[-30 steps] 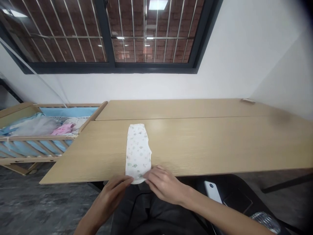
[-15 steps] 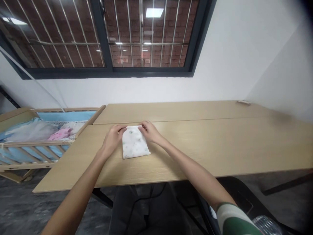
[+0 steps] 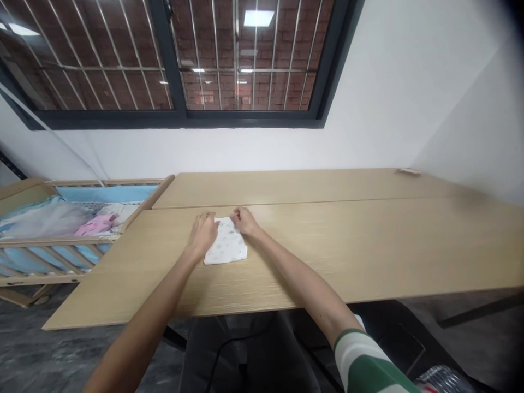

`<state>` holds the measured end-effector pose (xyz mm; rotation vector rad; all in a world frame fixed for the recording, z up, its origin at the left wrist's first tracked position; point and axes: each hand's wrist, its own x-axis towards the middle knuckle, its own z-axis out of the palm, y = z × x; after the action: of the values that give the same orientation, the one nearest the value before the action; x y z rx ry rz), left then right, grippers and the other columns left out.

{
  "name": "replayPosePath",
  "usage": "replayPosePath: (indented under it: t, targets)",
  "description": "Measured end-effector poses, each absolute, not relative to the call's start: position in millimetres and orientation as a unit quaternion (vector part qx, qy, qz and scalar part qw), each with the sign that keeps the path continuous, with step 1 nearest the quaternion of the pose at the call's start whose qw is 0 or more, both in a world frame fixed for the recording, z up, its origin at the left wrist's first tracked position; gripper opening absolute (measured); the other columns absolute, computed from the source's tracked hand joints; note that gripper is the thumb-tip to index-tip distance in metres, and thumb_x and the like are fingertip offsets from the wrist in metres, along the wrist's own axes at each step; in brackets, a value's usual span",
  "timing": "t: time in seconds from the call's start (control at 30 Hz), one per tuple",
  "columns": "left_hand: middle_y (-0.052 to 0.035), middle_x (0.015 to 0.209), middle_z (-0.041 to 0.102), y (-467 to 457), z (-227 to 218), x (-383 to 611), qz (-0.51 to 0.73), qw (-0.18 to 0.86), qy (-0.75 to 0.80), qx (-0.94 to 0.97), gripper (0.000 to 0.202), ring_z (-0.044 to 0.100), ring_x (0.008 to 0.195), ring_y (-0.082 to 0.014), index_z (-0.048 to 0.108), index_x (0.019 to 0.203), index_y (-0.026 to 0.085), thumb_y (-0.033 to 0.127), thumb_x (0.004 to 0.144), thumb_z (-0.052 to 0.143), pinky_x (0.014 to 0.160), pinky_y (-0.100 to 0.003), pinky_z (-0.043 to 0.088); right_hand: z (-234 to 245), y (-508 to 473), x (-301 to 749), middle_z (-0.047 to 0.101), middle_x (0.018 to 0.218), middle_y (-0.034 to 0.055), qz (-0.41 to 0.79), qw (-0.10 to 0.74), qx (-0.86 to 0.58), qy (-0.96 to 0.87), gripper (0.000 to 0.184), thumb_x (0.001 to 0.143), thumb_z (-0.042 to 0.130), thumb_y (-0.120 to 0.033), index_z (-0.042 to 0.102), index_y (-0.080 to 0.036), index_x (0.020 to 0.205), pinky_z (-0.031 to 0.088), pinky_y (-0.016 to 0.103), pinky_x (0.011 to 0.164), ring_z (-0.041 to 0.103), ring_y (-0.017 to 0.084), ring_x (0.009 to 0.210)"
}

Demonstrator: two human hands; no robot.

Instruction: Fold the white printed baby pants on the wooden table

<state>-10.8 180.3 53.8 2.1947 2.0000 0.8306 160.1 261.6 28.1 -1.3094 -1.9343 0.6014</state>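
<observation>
A folded white cloth [image 3: 226, 244] with a small scattered print lies flat on the light wooden table [image 3: 347, 245] in front of me. My left hand [image 3: 206, 232] is at its far left corner, thumb and fingers closed on the edge and covering part of that side. At the far right corner, my right hand [image 3: 244, 221] pinches the cloth between thumb and fingers. The near edge of the cloth lies loose on the tabletop, with both near corners showing.
To the left stands a wooden crib [image 3: 73, 240] with blue lining, holding pale bedding and a pink cloth [image 3: 96, 224]. A barred window [image 3: 245, 65] is above the table. A small flat item [image 3: 408, 172] lies at the far right, and a black chair [image 3: 385, 327] stands below the near edge.
Both hands have come slightly nearer to each other at the far edge of the cloth. My left hand has moved right and covers more of it, and the cloth's visible part looks smaller.
</observation>
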Motion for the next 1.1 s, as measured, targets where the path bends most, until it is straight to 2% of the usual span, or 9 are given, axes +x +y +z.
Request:
replayPosePath:
  t: [0.07, 0.13, 0.27, 0.4, 0.47, 0.53, 0.77, 0.9, 1.1]
  targets:
    - [-0.0230, 0.139, 0.056, 142, 48, 4, 0.253, 0.007, 0.643, 0.723, 0.045, 0.052, 0.128, -0.0376, 0.056, 0.136, 0.008, 0.030, 0.098, 0.047, 0.107, -0.051, 0.041, 39, 251, 160, 0.062, 0.124, 0.0159, 0.198, 0.359, -0.476, -0.778, 0.033, 0.098, 0.049, -0.030, 0.060, -0.012, 0.125, 0.045, 0.038, 0.101, 0.058, 0.024, 0.116]
    - [-0.0244, 0.143, 0.053, 100, 36, 20, 0.216, -0.039, 0.630, 0.745, 0.048, 0.053, 0.126, -0.0404, 0.056, 0.137, 0.009, 0.037, 0.099, 0.045, 0.105, -0.054, 0.042, 52, 233, 156, 0.057, 0.137, 0.0172, 0.176, 0.337, -0.404, -0.832, 0.043, 0.102, 0.045, -0.037, 0.053, -0.013, 0.137, 0.038, 0.042, 0.111, 0.050, 0.026, 0.130]
    - [-0.0269, 0.141, 0.054, 43, 11, 40, 0.162, -0.128, 0.633, 0.746, 0.053, 0.049, 0.130, -0.0459, 0.061, 0.134, 0.012, 0.049, 0.098, 0.046, 0.100, -0.057, 0.045, 65, 184, 144, 0.040, 0.159, 0.0115, 0.210, 0.218, -0.213, -0.929, 0.055, 0.105, 0.038, -0.049, 0.043, -0.020, 0.152, 0.026, 0.042, 0.121, 0.033, 0.024, 0.149]
    - [-0.0250, 0.122, 0.066, 33, 2, 38, 0.154, -0.138, 0.630, 0.749, 0.050, 0.056, 0.121, -0.0423, 0.071, 0.121, 0.012, 0.048, 0.099, 0.045, 0.102, -0.057, 0.043, 56, 154, 137, 0.025, 0.166, 0.0040, 0.256, 0.104, -0.126, -0.953, 0.056, 0.107, 0.030, -0.050, 0.038, -0.024, 0.156, 0.015, 0.035, 0.125, 0.020, 0.018, 0.154]
    - [-0.0241, 0.118, 0.068, 33, 3, 35, 0.151, -0.136, 0.626, 0.753, 0.050, 0.059, 0.115, -0.0407, 0.073, 0.116, 0.014, 0.050, 0.100, 0.042, 0.102, -0.058, 0.042, 47, 154, 137, 0.025, 0.166, 0.0032, 0.274, 0.080, -0.130, -0.949, 0.056, 0.107, 0.030, -0.049, 0.038, -0.024, 0.157, 0.012, 0.035, 0.126, 0.018, 0.017, 0.155]
    - [-0.0245, 0.122, 0.066, 34, 4, 34, 0.143, -0.140, 0.628, 0.752, 0.049, 0.058, 0.118, -0.0415, 0.073, 0.116, 0.016, 0.050, 0.100, 0.043, 0.103, -0.060, 0.041, 39, 162, 137, 0.027, 0.165, 0.0031, 0.286, 0.072, -0.151, -0.944, 0.055, 0.107, 0.032, -0.049, 0.039, -0.024, 0.156, 0.011, 0.037, 0.126, 0.019, 0.018, 0.155]
    - [-0.0224, 0.147, 0.050, 31, 5, 36, 0.147, -0.117, 0.646, 0.740, 0.050, 0.044, 0.137, -0.0439, 0.058, 0.141, 0.027, 0.050, 0.098, 0.048, 0.106, -0.062, 0.038, 20, 215, 138, 0.022, 0.166, 0.0036, 0.217, 0.061, -0.215, -0.950, 0.062, 0.104, 0.032, -0.056, 0.032, -0.026, 0.159, 0.006, 0.044, 0.126, 0.015, 0.023, 0.155]
    - [-0.0211, 0.154, 0.042, 32, 3, 35, 0.156, -0.099, 0.650, 0.738, 0.052, 0.041, 0.139, -0.0443, 0.052, 0.146, 0.029, 0.049, 0.098, 0.049, 0.107, -0.061, 0.037, 13, 254, 143, 0.018, 0.167, 0.0055, 0.161, 0.060, -0.254, -0.952, 0.067, 0.104, 0.030, -0.057, 0.026, -0.023, 0.161, 0.006, 0.043, 0.126, 0.014, 0.023, 0.156]
    - [-0.0227, 0.152, 0.045, 34, 1, 34, 0.160, -0.100, 0.644, 0.742, 0.056, 0.041, 0.139, -0.0453, 0.052, 0.146, 0.028, 0.054, 0.097, 0.048, 0.106, -0.062, 0.040, 9, 278, 146, 0.024, 0.166, 0.0024, 0.139, 0.105, -0.288, -0.942, 0.060, 0.104, 0.034, -0.051, 0.032, -0.028, 0.159, 0.007, 0.046, 0.126, 0.018, 0.022, 0.155]
